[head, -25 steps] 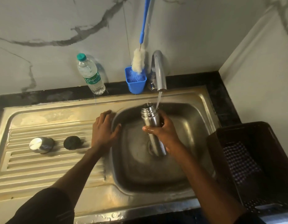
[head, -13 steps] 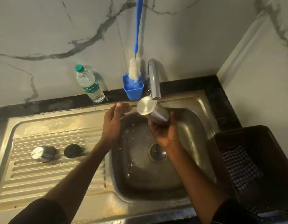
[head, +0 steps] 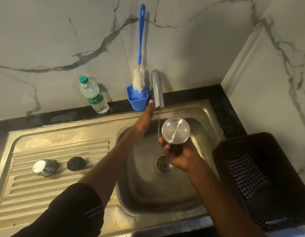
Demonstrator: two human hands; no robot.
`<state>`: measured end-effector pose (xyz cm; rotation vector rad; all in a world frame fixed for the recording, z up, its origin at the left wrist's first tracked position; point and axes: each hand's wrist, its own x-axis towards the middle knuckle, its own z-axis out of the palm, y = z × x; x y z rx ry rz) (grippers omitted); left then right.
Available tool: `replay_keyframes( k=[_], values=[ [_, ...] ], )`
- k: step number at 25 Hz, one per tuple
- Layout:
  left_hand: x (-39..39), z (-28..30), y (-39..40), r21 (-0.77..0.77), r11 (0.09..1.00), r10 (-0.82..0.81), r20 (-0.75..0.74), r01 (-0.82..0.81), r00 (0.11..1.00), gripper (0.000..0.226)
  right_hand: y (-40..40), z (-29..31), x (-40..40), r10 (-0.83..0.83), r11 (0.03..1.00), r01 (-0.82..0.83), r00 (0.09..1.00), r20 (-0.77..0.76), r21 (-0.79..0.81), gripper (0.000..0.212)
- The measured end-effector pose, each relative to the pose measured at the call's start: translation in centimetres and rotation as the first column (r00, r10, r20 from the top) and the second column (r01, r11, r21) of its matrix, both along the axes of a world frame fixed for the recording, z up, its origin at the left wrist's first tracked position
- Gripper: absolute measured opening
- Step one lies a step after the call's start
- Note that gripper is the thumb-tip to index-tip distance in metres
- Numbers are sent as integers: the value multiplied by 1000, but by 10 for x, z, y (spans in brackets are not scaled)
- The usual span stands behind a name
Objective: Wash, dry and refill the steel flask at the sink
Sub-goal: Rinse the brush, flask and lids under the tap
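Steel flask (head: 175, 130) held over the sink basin (head: 148, 190), round base turned up toward the camera, body pointing down and largely hidden behind the base. Gripped by the right hand (head: 178, 155), fingers curled round the body just below the base. Thin stream of water (head: 159, 124) falling from the tap spout (head: 157, 90), passing just left of the flask base; contact with the flask not determinable. Left hand (head: 145, 122) stretched forward across the basin's back edge, fingers straight and together, fingertips at the spout beside its outlet; touching or merely close, cannot tell. Holding nothing. Drain (head: 163, 164) visible below the right hand. Steel cap (head: 44, 167) and black stopper (head: 75, 163) lying apart on the ribbed draining board (head: 45, 194). Plastic water bottle (head: 93, 94) upright on the dark ledge at the wall. Blue-handled bottle brush (head: 139, 53) standing in a blue cup (head: 137, 101) just left of the tap. Dark plastic crate (head: 234, 151) right of the sink, checked cloth (head: 247, 178) inside.
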<state>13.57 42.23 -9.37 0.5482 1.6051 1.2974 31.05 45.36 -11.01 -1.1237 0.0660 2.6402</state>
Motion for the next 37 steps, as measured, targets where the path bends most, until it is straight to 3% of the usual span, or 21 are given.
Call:
replay_keyframes(
  k=[3,8,12,17,20,22,23,24,25,27,28,30,33,37],
  values=[
    [-5,3,-25,7,999,-49,-148,51,988,37,-8,13,1,-90,994,88,995,-34,-58,47],
    [38,-3,-119,86,981,189,-288,-172,939,54,-51,-4,10,-69,975,86,994,85,-206,44],
    [61,-6,-177,138,986,126,-288,-89,949,79,-67,19,6,-185,981,190,979,80,-50,52],
    [87,21,-202,115,993,35,-329,3,944,87,-99,3,-7,38,999,-33,984,173,-31,53],
    [84,33,-216,155,970,237,-439,-187,867,70,-138,16,-18,197,973,-211,970,143,91,60],
    [70,46,-238,187,929,370,-497,-320,785,69,-168,23,-30,395,850,-464,875,280,250,76],
    [59,52,-252,198,910,413,-532,-365,740,70,-183,23,-35,437,721,-598,784,441,349,83],
    [46,59,-268,209,890,448,-568,-406,690,71,-198,20,-41,403,549,-704,695,596,450,85],
    [33,65,-285,218,871,475,-599,-440,645,71,-210,15,-45,314,308,-796,602,734,521,80],
    [5,74,-321,225,833,515,-650,-505,559,70,-232,8,-52,57,-218,-862,456,888,457,50],
    [-9,77,-342,224,813,528,-671,-537,520,69,-242,8,-58,-39,-362,-839,450,892,407,36],
    [-38,78,-384,226,772,556,-694,-594,458,66,-264,14,-70,-107,-496,-774,504,857,393,28],
    [-74,75,-435,209,710,582,-712,-673,393,62,-291,20,-94,-124,-595,-712,539,833,372,29],
    [-106,62,-473,161,665,582,-724,-729,371,65,-316,19,-124,-120,-644,-668,568,814,372,28]
  ],
)
